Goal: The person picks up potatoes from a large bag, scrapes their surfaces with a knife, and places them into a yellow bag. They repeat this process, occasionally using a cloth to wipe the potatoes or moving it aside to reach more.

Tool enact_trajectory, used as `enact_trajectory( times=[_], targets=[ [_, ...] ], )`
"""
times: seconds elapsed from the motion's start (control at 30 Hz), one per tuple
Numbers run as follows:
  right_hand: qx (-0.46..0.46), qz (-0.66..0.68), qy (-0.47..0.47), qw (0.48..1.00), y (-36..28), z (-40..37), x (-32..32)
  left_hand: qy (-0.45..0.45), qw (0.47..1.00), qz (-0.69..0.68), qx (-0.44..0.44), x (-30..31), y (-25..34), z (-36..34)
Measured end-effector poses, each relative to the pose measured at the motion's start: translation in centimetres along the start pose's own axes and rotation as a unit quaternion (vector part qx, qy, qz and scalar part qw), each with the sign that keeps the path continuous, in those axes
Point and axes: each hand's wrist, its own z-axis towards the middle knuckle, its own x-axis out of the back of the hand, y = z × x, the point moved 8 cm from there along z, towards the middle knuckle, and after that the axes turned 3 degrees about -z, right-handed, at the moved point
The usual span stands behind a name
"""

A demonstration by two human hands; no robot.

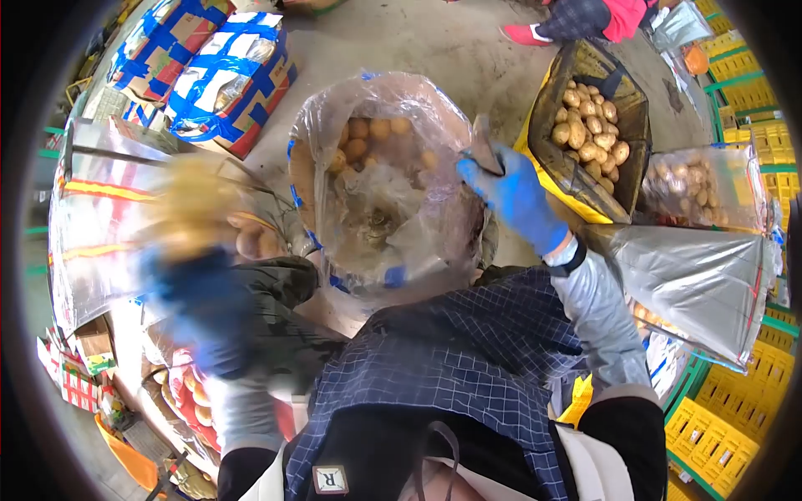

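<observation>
My left hand (196, 292), in a blue glove, is smeared by motion at the left. A yellowish-brown blurred lump that looks like a potato (194, 196) shows at its fingers. My right hand (522, 200), also blue-gloved, is closed around a flat grey-brown thing (482, 149) whose kind I cannot make out. It is at the right rim of a round container lined with clear plastic (393, 288). Inside lie several potatoes (357, 129), partly behind the crumpled film. Beyond my right hand, an open dark bag with a yellow outside (555, 188) holds many potatoes (589, 125).
Boxes bound with blue tape (225, 83) stand at the upper left. Silver bags (693, 267) and a clear bag of potatoes (685, 188) are at the right, before yellow crates (718, 447). Another person's leg (572, 21) shows at the top.
</observation>
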Motion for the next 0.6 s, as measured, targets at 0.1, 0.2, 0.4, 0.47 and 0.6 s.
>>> enact_trajectory(
  times=[0.1,0.2,0.4,0.47,0.6],
  targets=[
    [-0.087,0.049,-0.018,0.995,0.2,0.3,1.5,0.219,0.964,0.146,-0.044,18.2,-5.6,9.0],
    [-0.058,0.069,0.008,0.996,-0.5,1.4,2.8,0.059,0.823,0.558,-0.092,26.2,-14.4,14.1],
    [-0.08,0.057,0.025,0.995,0.7,3.3,4.1,-0.054,0.997,0.029,-0.045,-2.1,-3.0,6.0],
    [-0.075,0.048,0.028,0.996,0.3,3.5,4.2,-0.201,0.968,-0.149,-0.03,-17.6,1.4,2.2],
    [-0.051,0.019,0.049,0.997,0.7,3.4,4.4,-0.371,0.908,-0.083,-0.177,-39.8,0.3,-8.6]
  ],
)
